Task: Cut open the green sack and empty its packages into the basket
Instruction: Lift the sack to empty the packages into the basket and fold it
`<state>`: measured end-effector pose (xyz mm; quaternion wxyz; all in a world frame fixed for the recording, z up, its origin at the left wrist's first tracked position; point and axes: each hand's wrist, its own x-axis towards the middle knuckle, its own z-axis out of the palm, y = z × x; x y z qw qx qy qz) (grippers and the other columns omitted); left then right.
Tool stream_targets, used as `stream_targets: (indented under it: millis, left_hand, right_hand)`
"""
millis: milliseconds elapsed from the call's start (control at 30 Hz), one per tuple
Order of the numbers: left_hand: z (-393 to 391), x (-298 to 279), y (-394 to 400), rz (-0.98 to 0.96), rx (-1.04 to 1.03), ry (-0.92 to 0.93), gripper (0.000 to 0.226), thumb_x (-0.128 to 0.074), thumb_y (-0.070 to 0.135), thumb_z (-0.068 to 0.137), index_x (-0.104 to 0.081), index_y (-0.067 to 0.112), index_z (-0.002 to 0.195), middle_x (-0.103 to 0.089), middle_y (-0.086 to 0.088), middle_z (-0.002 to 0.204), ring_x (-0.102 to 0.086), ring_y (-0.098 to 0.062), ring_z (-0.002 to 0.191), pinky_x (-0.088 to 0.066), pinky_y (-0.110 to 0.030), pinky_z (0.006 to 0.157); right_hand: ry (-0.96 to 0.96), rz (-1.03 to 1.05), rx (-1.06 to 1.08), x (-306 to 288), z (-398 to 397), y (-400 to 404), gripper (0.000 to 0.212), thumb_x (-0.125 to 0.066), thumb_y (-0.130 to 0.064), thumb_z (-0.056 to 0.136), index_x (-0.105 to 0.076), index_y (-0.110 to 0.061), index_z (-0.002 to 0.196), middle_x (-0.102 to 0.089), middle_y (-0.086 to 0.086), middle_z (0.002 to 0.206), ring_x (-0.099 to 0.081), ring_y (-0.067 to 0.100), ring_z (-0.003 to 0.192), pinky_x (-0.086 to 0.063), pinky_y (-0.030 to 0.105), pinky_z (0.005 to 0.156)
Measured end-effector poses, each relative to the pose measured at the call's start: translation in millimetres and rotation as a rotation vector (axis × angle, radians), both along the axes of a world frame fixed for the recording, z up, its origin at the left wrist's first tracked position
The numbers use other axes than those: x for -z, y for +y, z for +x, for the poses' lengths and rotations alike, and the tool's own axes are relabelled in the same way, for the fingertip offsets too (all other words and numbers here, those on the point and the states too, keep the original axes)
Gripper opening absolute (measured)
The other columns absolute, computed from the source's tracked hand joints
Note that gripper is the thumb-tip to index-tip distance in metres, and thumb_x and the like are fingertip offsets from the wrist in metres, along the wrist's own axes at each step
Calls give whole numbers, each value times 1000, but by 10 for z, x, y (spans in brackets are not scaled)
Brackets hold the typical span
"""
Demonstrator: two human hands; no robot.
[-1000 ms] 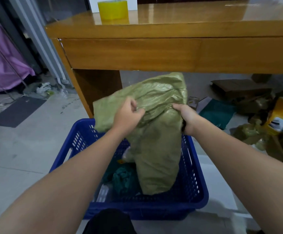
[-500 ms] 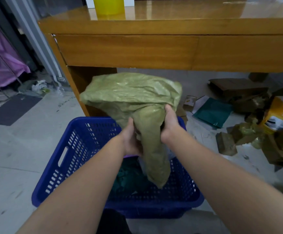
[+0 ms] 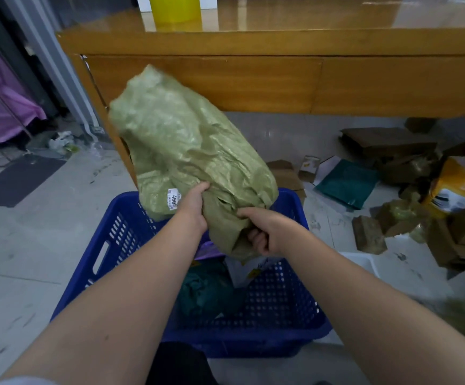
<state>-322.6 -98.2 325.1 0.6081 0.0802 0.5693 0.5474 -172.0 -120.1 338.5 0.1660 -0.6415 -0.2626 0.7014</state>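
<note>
Both hands hold the green woven sack (image 3: 187, 143) above the blue plastic basket (image 3: 275, 318). Its bulk leans up and to the left, and its narrow end hangs down into the basket. A white label reading 400 shows on its lower left. My left hand (image 3: 194, 205) grips the sack's bunched middle beside the label. My right hand (image 3: 263, 230) clutches the gathered fabric lower down, on the right. Inside the basket lie a dark green package (image 3: 206, 290), a white package (image 3: 249, 269) and a purple one (image 3: 207, 248).
A wooden desk (image 3: 253, 79) stands right behind the basket, with a yellow tape roll (image 3: 174, 8) on top. Cardboard boxes (image 3: 387, 143), a teal mailer (image 3: 346, 183) and a yellow-white package (image 3: 459, 187) litter the floor at right. A purple cloth (image 3: 1, 107) and a dark mat (image 3: 17, 180) are at left.
The sack has swung up and to the left, and its label now faces me. Both hands have slid down to its lower bunched part, close together. A white package now shows under the sack.
</note>
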Motion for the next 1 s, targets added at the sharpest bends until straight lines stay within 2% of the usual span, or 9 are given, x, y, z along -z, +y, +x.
stream_targets:
  millis: [67,167,300,367,467,600,767,900,1000]
  left_hand:
    - [-138,141,95,-5,-88,49,56,-70,14,71,-61,11,127,-68,-15,118,-68,-32,102,-60,-46,60]
    - [-382,403,236,-78,-240,222,54,-64,12,64,-63,15,118,-68,-8,112,-68,-30,98,-57,-53,81]
    - [-455,634,234,-160,-68,429,56,-61,16,60,-61,14,117,-69,-10,105,-68,-34,93,-57,-50,81]
    - [-176,372,-24,-95,102,467,55,-61,9,71,-59,11,125,-67,-16,111,-66,-36,99,-57,-50,84]
    - [76,25,-254,44,310,486,47,-56,-6,81,-61,7,125,-67,-21,111,-65,-36,98,-58,-43,79]
    - [78,-161,-274,-13,519,567,33,-48,-11,80,-67,6,100,-67,-21,90,-65,-33,78,-57,-36,68]
    - [32,-186,-305,-37,510,644,38,-43,-14,73,-63,1,102,-60,-22,86,-61,-32,76,-56,-39,71]
    - [-51,-205,-317,-46,443,556,27,-43,-16,73,-61,-3,89,-59,-24,85,-60,-34,75,-54,-38,73]
    - [-28,-313,-322,-71,433,394,23,-41,-10,80,-63,-8,87,-66,-23,76,-62,-35,73,-54,-38,74]
  right_hand:
    - [-6,11,55,24,127,35,39,-72,-47,77,-50,-16,71,-38,-4,42,-22,5,41,-21,13,30]
    - [-26,98,269,51,315,52,33,-72,-37,80,-52,-11,85,-37,-1,55,-28,8,26,-24,11,29]
    - [-105,364,175,70,213,108,36,-70,-20,83,-50,-12,112,-44,2,67,-43,14,45,-35,22,38]
    - [-35,505,8,-30,-14,94,36,-70,-14,82,-55,-12,115,-63,6,92,-61,18,76,-53,27,61]
    - [63,667,-146,-141,-278,97,40,-67,-7,82,-52,-15,118,-59,-1,114,-56,17,104,-46,37,98]
    - [-135,779,-245,-92,-261,183,28,-66,-6,76,-49,-19,94,-54,3,92,-56,25,96,-47,36,85]
    - [-570,788,-181,-60,-23,233,31,-66,-37,80,-44,-21,96,-46,4,113,-40,25,119,-38,50,102]
    - [-551,621,85,130,185,247,82,-77,-54,69,-44,-9,129,-38,8,138,-38,36,128,-39,47,103]
    - [-21,281,267,370,234,230,131,-87,-70,30,-42,-17,141,-52,8,137,-56,33,118,-46,48,99]
